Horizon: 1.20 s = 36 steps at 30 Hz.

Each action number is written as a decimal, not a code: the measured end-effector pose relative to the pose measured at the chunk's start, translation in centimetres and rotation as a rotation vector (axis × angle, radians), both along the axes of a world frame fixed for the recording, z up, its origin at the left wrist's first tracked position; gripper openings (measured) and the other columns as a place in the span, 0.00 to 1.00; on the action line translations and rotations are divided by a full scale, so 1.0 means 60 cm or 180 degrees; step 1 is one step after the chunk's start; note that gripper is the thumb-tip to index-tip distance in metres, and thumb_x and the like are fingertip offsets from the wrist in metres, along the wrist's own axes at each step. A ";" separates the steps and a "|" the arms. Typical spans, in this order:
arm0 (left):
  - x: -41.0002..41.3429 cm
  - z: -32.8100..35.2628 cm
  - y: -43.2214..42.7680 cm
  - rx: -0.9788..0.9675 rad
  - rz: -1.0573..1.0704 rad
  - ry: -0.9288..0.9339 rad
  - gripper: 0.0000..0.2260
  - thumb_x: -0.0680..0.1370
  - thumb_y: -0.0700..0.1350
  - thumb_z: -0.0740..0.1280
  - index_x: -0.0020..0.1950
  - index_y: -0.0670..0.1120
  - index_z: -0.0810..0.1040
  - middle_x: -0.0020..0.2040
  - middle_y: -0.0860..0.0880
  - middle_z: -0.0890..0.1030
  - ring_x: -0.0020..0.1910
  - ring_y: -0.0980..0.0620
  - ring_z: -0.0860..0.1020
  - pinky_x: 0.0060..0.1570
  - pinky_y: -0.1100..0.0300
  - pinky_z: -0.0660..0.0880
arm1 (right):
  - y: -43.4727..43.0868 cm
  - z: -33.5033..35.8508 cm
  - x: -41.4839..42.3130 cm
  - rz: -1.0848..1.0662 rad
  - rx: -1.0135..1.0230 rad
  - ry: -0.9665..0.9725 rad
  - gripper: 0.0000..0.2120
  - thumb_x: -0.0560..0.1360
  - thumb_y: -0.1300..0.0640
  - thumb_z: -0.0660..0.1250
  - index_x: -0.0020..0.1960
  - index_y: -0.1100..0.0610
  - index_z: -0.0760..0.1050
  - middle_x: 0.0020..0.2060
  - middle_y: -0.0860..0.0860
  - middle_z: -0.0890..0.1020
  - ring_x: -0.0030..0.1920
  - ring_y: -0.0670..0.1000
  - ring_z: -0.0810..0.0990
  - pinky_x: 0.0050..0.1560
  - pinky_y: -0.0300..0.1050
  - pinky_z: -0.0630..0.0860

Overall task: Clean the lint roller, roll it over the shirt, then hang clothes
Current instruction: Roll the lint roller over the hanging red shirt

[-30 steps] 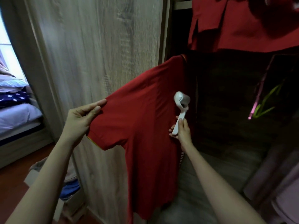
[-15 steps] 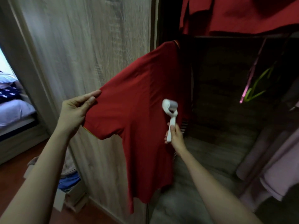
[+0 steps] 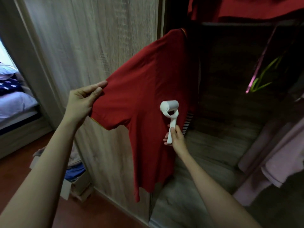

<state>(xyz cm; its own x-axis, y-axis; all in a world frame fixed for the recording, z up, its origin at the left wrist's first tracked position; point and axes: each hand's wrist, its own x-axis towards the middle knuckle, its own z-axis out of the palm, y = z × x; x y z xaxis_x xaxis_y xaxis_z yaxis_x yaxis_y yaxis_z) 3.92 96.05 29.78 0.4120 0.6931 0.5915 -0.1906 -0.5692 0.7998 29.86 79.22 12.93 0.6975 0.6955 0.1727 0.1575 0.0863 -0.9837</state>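
A red short-sleeved shirt (image 3: 144, 89) hangs at the edge of the wardrobe door, its collar near the top. My left hand (image 3: 83, 101) pinches the end of its sleeve and holds it stretched out to the left. My right hand (image 3: 175, 137) grips the handle of a white lint roller (image 3: 170, 112). The roller head rests against the shirt's body, just right of the armpit seam. A striped garment shows behind the shirt's right edge.
A wooden wardrobe door (image 3: 92, 38) stands behind the shirt. Inside the dark wardrobe hang pink and green hangers (image 3: 259, 78), red clothes (image 3: 246, 9) above and pale pink clothes (image 3: 283, 165) at the right. A bed (image 3: 14, 102) lies at far left, a box of clothes (image 3: 74, 178) on the floor.
The lint roller has moved down the shirt from near the shoulder to beside the armpit. My left hand keeps the sleeve stretched out.
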 end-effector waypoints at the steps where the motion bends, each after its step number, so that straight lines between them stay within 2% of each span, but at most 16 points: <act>1: -0.001 0.001 -0.001 -0.0001 -0.0014 -0.0002 0.13 0.78 0.41 0.66 0.63 0.42 0.77 0.52 0.62 0.81 0.50 0.65 0.77 0.60 0.67 0.72 | -0.009 -0.022 -0.012 0.0008 -0.0020 0.0024 0.07 0.81 0.49 0.55 0.51 0.48 0.70 0.35 0.53 0.77 0.35 0.51 0.80 0.34 0.46 0.78; 5: -0.002 0.002 -0.004 0.0042 -0.0036 0.0048 0.13 0.79 0.39 0.65 0.63 0.43 0.76 0.47 0.67 0.82 0.48 0.69 0.77 0.56 0.72 0.72 | -0.045 -0.078 -0.056 0.0063 -0.0153 0.0035 0.05 0.80 0.49 0.58 0.50 0.49 0.70 0.36 0.53 0.79 0.37 0.53 0.82 0.37 0.49 0.79; 8: -0.003 0.003 -0.006 0.0067 -0.0044 0.0070 0.13 0.79 0.39 0.65 0.63 0.43 0.76 0.47 0.67 0.82 0.49 0.68 0.77 0.56 0.71 0.72 | -0.037 -0.035 -0.060 -0.0057 0.0006 -0.0181 0.01 0.80 0.53 0.60 0.49 0.50 0.70 0.36 0.54 0.79 0.35 0.52 0.82 0.39 0.51 0.80; 11: -0.005 0.003 -0.005 0.0009 -0.0091 0.0037 0.11 0.79 0.40 0.66 0.61 0.45 0.78 0.49 0.65 0.82 0.52 0.66 0.77 0.56 0.70 0.72 | -0.024 0.029 -0.063 -0.0075 0.0210 -0.0451 0.02 0.79 0.56 0.62 0.49 0.49 0.69 0.36 0.53 0.80 0.36 0.53 0.84 0.41 0.48 0.82; 14: -0.006 0.002 -0.005 -0.0027 -0.0148 0.0026 0.09 0.78 0.41 0.66 0.58 0.47 0.80 0.50 0.63 0.83 0.53 0.65 0.78 0.56 0.69 0.72 | -0.026 0.038 -0.077 -0.0089 0.0208 -0.0570 0.03 0.79 0.56 0.62 0.52 0.51 0.69 0.36 0.53 0.80 0.37 0.53 0.84 0.42 0.47 0.82; 16: -0.007 0.002 -0.006 -0.0001 -0.0166 0.0018 0.10 0.78 0.41 0.66 0.59 0.46 0.79 0.50 0.63 0.83 0.54 0.64 0.78 0.56 0.69 0.71 | -0.037 0.015 -0.095 -0.0056 0.0115 -0.0515 0.03 0.79 0.55 0.62 0.52 0.51 0.69 0.36 0.53 0.81 0.37 0.53 0.84 0.42 0.49 0.81; 19: -0.008 0.003 -0.009 0.0016 -0.0201 0.0007 0.12 0.78 0.40 0.66 0.62 0.44 0.77 0.49 0.64 0.83 0.53 0.66 0.78 0.55 0.71 0.72 | -0.053 -0.001 -0.127 0.0049 0.0079 -0.0500 0.02 0.79 0.55 0.62 0.50 0.49 0.70 0.36 0.55 0.81 0.36 0.53 0.84 0.39 0.45 0.79; 23: -0.008 0.005 -0.009 0.0010 -0.0228 0.0001 0.12 0.79 0.39 0.65 0.62 0.45 0.77 0.47 0.65 0.83 0.51 0.67 0.78 0.53 0.72 0.72 | -0.040 0.064 -0.140 0.0085 0.0389 -0.0764 0.06 0.78 0.55 0.64 0.54 0.54 0.71 0.35 0.55 0.82 0.34 0.52 0.83 0.37 0.45 0.81; 26: -0.009 0.006 -0.007 -0.0017 -0.0261 -0.0014 0.12 0.78 0.40 0.66 0.62 0.44 0.77 0.49 0.63 0.83 0.52 0.65 0.78 0.56 0.69 0.72 | -0.025 0.100 -0.140 0.0153 0.0428 -0.0832 0.08 0.78 0.54 0.65 0.55 0.56 0.72 0.33 0.55 0.81 0.34 0.52 0.83 0.38 0.48 0.82; 28: -0.009 0.006 -0.006 -0.0033 -0.0288 -0.0007 0.12 0.78 0.40 0.66 0.61 0.44 0.78 0.50 0.62 0.83 0.54 0.64 0.78 0.57 0.68 0.72 | -0.019 0.095 -0.145 0.0240 0.0505 -0.0503 0.04 0.77 0.56 0.66 0.50 0.56 0.74 0.30 0.54 0.79 0.31 0.51 0.80 0.36 0.50 0.81; 30: -0.010 0.007 -0.006 -0.0040 -0.0311 0.0000 0.11 0.78 0.40 0.66 0.59 0.45 0.79 0.50 0.62 0.83 0.55 0.64 0.78 0.58 0.68 0.72 | -0.018 0.082 -0.150 0.0305 0.0614 0.0142 0.03 0.77 0.57 0.65 0.48 0.56 0.76 0.26 0.51 0.74 0.27 0.48 0.74 0.32 0.47 0.79; 33: -0.012 0.007 -0.008 -0.0104 -0.0360 -0.0011 0.10 0.78 0.41 0.67 0.54 0.52 0.83 0.51 0.61 0.83 0.55 0.63 0.78 0.58 0.68 0.72 | -0.020 0.077 -0.146 0.0432 0.0727 0.0757 0.07 0.78 0.54 0.64 0.52 0.57 0.77 0.26 0.50 0.68 0.24 0.45 0.67 0.26 0.40 0.71; 36: -0.012 0.008 -0.012 -0.0157 -0.0374 -0.0031 0.11 0.78 0.40 0.67 0.50 0.55 0.84 0.50 0.61 0.84 0.54 0.64 0.78 0.55 0.70 0.72 | -0.025 0.092 -0.140 0.0749 0.0780 0.0872 0.10 0.79 0.54 0.63 0.59 0.54 0.75 0.25 0.50 0.69 0.20 0.44 0.64 0.21 0.36 0.63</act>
<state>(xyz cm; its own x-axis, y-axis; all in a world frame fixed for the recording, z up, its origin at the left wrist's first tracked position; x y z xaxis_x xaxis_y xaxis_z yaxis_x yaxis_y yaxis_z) 3.23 95.33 30.29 0.4865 0.6688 0.5622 -0.2616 -0.5025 0.8241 21.46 77.71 18.48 0.5680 0.8024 0.1831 -0.1583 0.3248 -0.9324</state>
